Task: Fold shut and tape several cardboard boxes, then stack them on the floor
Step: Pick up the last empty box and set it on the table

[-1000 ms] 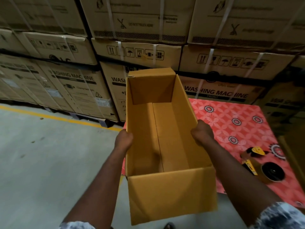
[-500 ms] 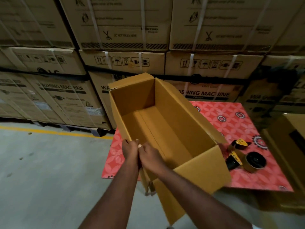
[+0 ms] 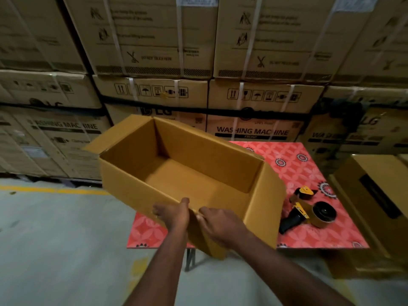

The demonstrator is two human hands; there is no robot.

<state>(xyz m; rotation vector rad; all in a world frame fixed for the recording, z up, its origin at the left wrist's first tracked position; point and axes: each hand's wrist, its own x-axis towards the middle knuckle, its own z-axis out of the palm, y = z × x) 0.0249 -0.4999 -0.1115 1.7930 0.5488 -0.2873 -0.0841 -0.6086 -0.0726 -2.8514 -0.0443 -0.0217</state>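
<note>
**Box in Both Hands, Flaps Not Shut Yet**

From the head camera, we hold the box (image 3: 187,180) up in the air. It hangs over the left edge of the red table (image 3: 298,168) and tips a little. Its open top looks up at us and nothing is inside.

Our left hand (image 3: 174,214) grips the near long side, with the thumb over the rim and the fingers on the outside. Our right hand (image 3: 220,224) is just beside it, with its fingers curled round the same side. The two hands almost touch.

The long way of the box runs from left to right in front of us. So the near long side is right under our fingers, and both hands are just as close to it. The short flaps stick out at the two ends, far from our hands. We think the flaps must be folded in next, and each hand would have to slide out to its own end.

The tape gun (image 3: 309,215) lies on the table to the right of the box, closer to our right hand. Another box (image 3: 371,195) sits further right. Big cartons (image 3: 154,40) are piled behind.
</note>
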